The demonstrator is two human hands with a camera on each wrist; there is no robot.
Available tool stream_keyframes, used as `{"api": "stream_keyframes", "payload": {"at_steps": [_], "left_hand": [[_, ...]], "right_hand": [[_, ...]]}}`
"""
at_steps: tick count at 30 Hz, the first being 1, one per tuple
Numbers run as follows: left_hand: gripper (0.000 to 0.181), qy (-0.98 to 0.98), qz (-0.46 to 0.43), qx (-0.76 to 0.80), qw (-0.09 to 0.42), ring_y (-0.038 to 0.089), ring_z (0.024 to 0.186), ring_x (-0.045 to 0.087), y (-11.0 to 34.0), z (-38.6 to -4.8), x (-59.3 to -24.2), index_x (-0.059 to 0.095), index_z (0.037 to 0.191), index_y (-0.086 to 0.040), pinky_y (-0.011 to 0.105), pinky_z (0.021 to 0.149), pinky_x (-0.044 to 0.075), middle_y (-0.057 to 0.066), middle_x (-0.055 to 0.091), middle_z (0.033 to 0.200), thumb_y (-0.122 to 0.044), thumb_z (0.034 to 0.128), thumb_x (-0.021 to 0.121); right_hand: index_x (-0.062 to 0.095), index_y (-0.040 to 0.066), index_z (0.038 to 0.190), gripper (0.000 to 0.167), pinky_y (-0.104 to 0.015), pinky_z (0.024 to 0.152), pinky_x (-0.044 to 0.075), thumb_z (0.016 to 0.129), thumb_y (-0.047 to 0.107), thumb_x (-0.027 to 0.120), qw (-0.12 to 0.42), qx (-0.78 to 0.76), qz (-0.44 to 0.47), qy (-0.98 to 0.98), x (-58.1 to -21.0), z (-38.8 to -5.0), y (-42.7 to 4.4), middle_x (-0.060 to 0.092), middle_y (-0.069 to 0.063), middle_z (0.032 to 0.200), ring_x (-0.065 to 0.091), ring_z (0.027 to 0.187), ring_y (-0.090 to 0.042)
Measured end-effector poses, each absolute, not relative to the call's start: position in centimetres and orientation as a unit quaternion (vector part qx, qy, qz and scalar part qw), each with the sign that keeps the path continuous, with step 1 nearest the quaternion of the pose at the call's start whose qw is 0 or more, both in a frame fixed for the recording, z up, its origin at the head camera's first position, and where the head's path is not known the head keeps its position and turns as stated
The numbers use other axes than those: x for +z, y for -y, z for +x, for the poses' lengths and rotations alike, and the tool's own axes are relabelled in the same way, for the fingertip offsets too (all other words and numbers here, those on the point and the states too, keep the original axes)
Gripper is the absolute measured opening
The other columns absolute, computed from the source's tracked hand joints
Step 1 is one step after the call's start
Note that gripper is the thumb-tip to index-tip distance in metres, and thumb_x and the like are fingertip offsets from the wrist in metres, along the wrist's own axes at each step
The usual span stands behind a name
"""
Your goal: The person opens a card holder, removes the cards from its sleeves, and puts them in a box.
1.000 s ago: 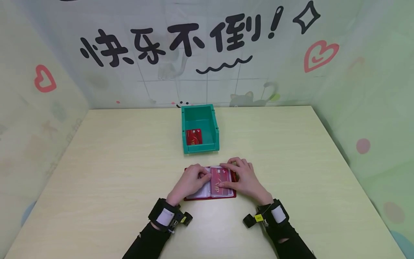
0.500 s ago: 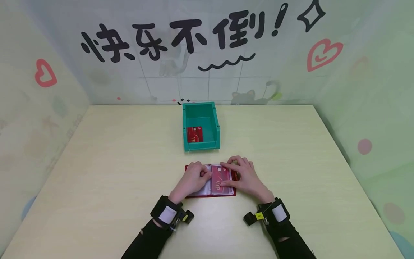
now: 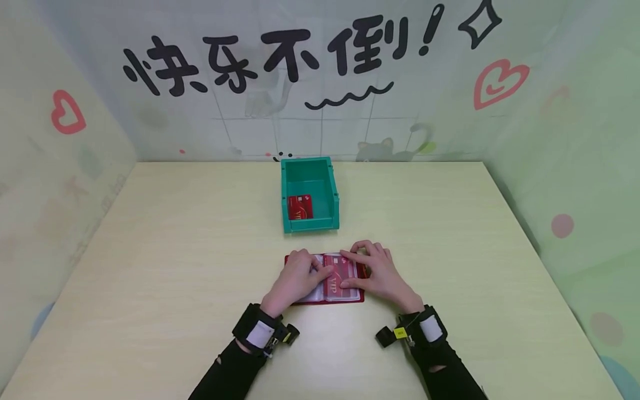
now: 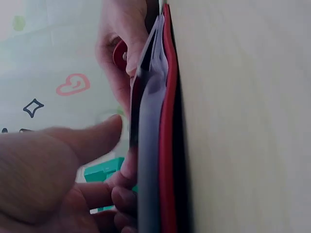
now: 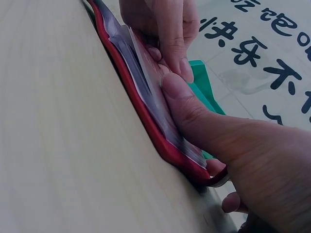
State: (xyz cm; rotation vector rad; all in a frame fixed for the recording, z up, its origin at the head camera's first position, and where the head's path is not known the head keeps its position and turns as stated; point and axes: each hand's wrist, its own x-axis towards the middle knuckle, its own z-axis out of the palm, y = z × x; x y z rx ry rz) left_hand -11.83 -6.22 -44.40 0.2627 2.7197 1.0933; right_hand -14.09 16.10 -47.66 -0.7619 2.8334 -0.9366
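A red card holder point(image 3: 345, 301) lies unfolded on the table, its clear sleeves point(image 4: 150, 131) showing. A red VIP card point(image 3: 334, 284) is at its right sleeve; how far it sits inside is unclear. My right hand point(image 3: 377, 275) grips the holder's right side, thumb point(image 5: 182, 99) pressed on the card, index finger along the top edge. My left hand point(image 3: 300, 275) is at the card's left edge. Its thumb point(image 4: 99, 141) stretches over the card, slightly apart from it in the left wrist view, while the bent fingers point(image 4: 124, 194) are by the edge, partly hidden.
Behind the holder stands a teal bin point(image 3: 325, 223) with another red VIP card point(image 3: 300, 207) inside. A printed cloth backdrop point(image 3: 320, 133) rises at the table's point(image 3: 200, 233) back and sides. Both wrists carry strapped cameras.
The left thumb has moved slightly right over the card and away from the index finger. My right hand keeps its place on the holder.
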Motion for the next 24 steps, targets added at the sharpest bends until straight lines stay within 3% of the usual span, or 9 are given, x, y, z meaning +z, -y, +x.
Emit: {"api": "stream_keyframes", "payload": {"at_steps": [13, 18, 24], "left_hand": [[0.023, -0.909, 0.060, 0.395, 0.117, 0.016, 0.074, 0.050, 7.3, -11.9, -44.5, 0.067, 0.079, -0.007, 0.025, 0.063, 0.038, 0.005, 0.056, 0.075, -0.024, 0.0911, 0.075], [0.017, -0.899, 0.033, 0.421, 0.115, 0.015, 0.072, 0.057, 7.8, -11.9, -44.2, 0.067, 0.100, -0.004, 0.025, 0.063, 0.050, 0.006, 0.068, 0.082, -0.018, 0.0918, 0.073], [0.048, -0.882, 0.039, 0.453, 0.128, 0.014, 0.070, 0.059, 7.7, -12.1, -44.3, 0.058, 0.130, -0.001, 0.026, 0.065, 0.056, 0.006, 0.068, 0.080, -0.020, 0.0896, 0.076]], "right_hand": [[0.065, 0.021, 0.135, 0.066, -0.045, 0.096, 0.036, 0.076, 0.041, 0.086, 0.029, -0.307, -0.246, -0.919, -47.8, -13.9, -16.0, 0.053, -0.006, 0.127, 0.044, 0.118, -0.024], [0.066, 0.021, 0.134, 0.064, -0.046, 0.098, 0.037, 0.076, 0.040, 0.086, 0.022, -0.312, -0.248, -0.917, -48.1, -14.0, -16.1, 0.054, -0.006, 0.127, 0.045, 0.120, -0.025], [0.067, 0.020, 0.132, 0.064, -0.048, 0.099, 0.037, 0.074, 0.037, 0.087, 0.009, -0.325, -0.253, -0.911, -48.2, -14.2, -16.1, 0.055, -0.006, 0.126, 0.047, 0.121, -0.025]]}}
